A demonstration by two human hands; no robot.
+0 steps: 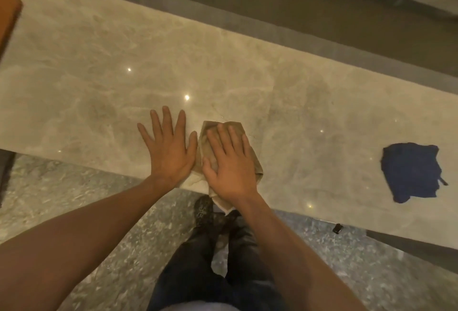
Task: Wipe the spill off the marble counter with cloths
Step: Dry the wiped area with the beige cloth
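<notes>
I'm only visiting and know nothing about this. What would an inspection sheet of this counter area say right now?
Surface: marble counter, glossy, with small light reflections; no clear puddle can be made out.
Job's things: tan cloth flat near the counter's front edge, its lower end hanging over the edge; blue cloth lying crumpled and apart, to the right.
Clutter: orange-brown object at the far left edge, cut off by the frame.
Hands: left hand flat on bare marble, fingers spread; right hand pressed flat on the tan cloth.
Cables: nothing seen.
Surroundings: speckled stone floor below; the person's dark trousers and a shoe; a small dark object under the counter's edge.
</notes>
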